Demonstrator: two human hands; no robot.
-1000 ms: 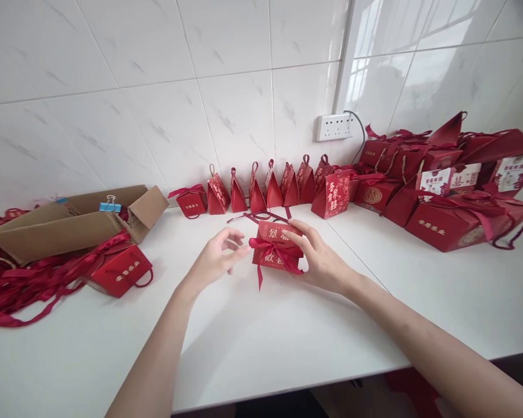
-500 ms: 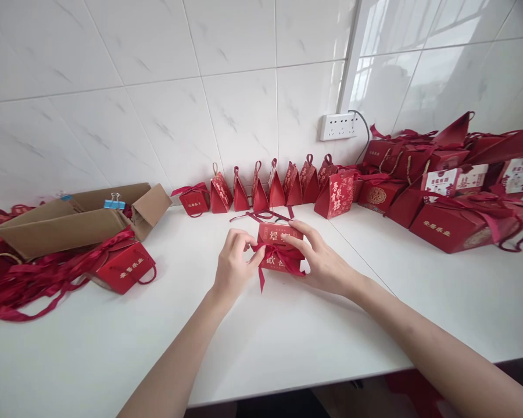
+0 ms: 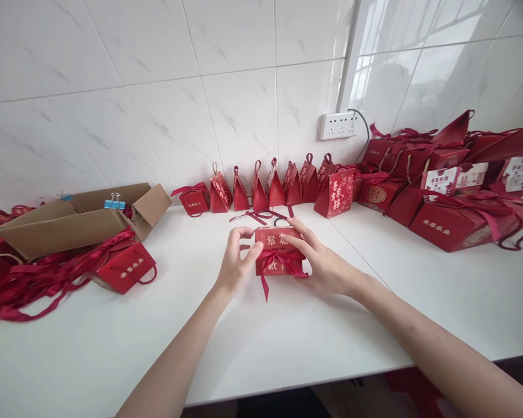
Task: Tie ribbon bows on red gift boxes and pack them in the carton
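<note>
A small red gift box (image 3: 272, 239) with gold lettering lies on the white table in front of me, between my hands. A red ribbon bow (image 3: 279, 261) is tied across it, one tail hanging over the near side. My left hand (image 3: 239, 259) is curled at the box's left side, thumb and fingers against its edge. On the right, my right hand (image 3: 325, 259) grips the other side, its fingers reaching over the top and the thumb low by the bow's end. The box's far side and base are hidden.
Several triangular red boxes (image 3: 260, 194) stand in a row along the tiled wall. Larger red gift boxes (image 3: 440, 223) are piled at the right. At the left lie a brown cardboard tray (image 3: 65, 229), a heap of red ribbons (image 3: 35, 287) and a red box (image 3: 124, 267).
My left fingers have let go of the bow's left loop and shifted to the box's left edge. The bow's tail hangs slightly further right and lower. My right hand has barely moved.
</note>
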